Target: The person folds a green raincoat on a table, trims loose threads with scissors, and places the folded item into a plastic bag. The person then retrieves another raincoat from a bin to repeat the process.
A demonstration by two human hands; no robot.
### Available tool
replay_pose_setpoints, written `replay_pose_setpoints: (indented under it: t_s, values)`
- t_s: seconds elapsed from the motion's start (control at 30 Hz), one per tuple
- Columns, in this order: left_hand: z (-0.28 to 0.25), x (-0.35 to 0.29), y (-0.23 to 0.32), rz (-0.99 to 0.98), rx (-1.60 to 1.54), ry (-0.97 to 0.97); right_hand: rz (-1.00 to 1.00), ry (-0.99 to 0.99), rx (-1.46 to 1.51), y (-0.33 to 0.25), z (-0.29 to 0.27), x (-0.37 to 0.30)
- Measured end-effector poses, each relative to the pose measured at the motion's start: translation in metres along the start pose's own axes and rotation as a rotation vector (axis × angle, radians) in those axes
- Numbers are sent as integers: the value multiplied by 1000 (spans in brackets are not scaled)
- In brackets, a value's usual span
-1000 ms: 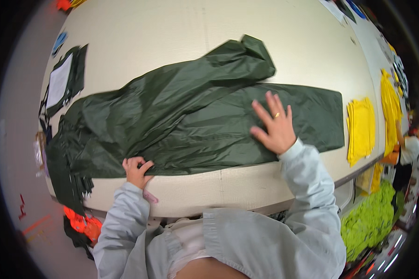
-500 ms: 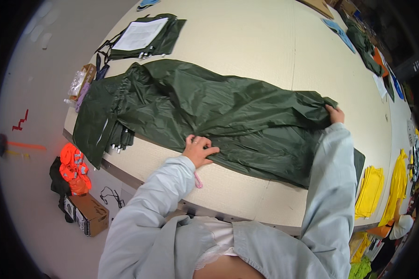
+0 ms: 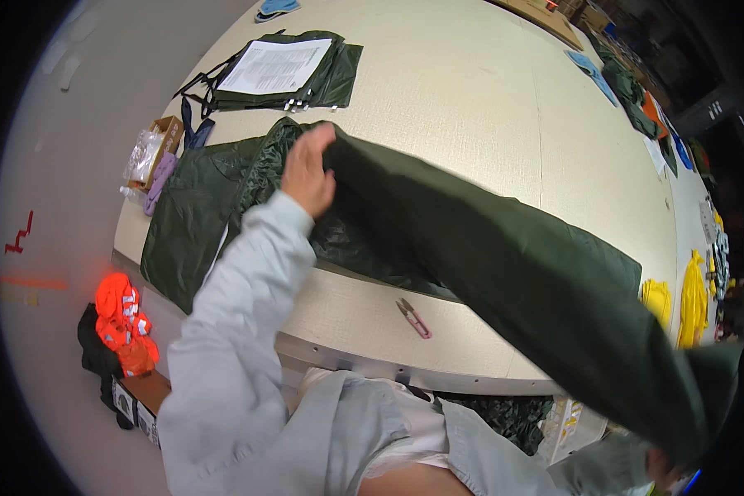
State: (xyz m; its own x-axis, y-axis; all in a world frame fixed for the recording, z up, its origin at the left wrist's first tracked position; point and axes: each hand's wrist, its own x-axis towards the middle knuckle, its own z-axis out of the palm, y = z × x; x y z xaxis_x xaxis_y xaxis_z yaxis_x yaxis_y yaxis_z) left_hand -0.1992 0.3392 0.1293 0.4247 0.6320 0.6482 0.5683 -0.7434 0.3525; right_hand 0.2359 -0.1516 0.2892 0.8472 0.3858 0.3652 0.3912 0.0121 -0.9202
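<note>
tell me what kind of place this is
Probably a clothing workshop or garment packing room: a big work table holds a dark green garment, small pink thread snips, and yellow garments lie further along.

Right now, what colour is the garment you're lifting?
Dark green, plain, no pattern. The garment shows best in the head view, held up by the left hand.

Left hand [image 3: 308, 175] raised with closed grip; right hand [image 3: 665, 469] low at the frame's edge.
</note>
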Motion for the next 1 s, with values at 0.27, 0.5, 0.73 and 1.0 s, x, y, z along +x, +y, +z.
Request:
replay_pose_setpoints:
  t_s: [0.27,0.5,0.73,1.0]
  values:
    - [-2,58,-131,425,111,-837,430,202,-61,35,20,-177]
    - [-39,24,-146,727,203,-901,411,253,-44,9,14,-198]
    - [-61,15,-177,461,275,-788,261,161,117,-34,36,-142]
    - [-59,16,-205,284,137,-755,289,66,269,22,79,55]
